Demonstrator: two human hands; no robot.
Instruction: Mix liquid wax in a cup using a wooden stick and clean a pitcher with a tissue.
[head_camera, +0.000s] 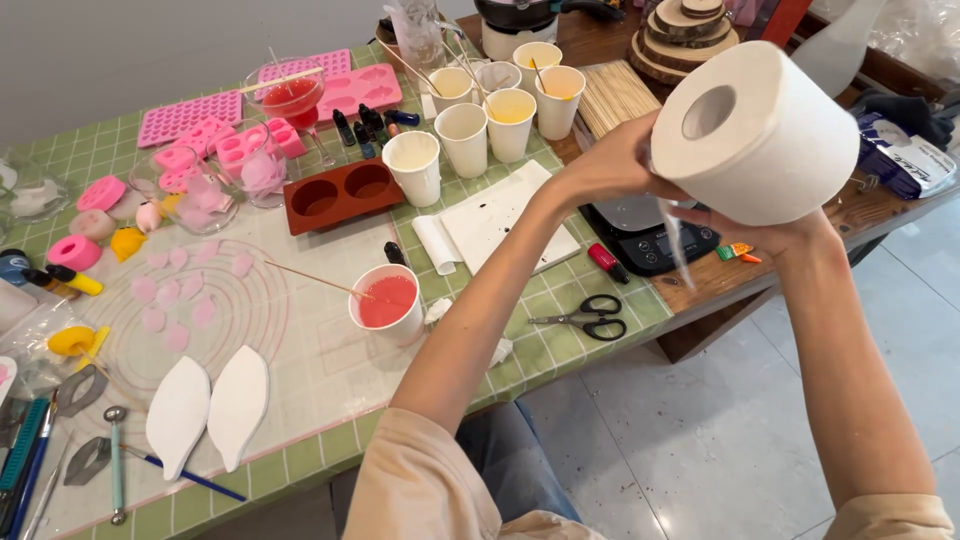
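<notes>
Held up a big white paper roll (755, 135) over the black scale (645, 240), left hand (615, 160) and right hand (775, 235) both closed on it. Probably light and soft, easy to squash. Best gripped round the sides.

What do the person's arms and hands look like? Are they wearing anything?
Both arms are bare from the elbow down, with loose peach-coloured sleeves pushed up above the elbows. The left hand and right hand wear no gloves, and no rings or watch show.
</notes>
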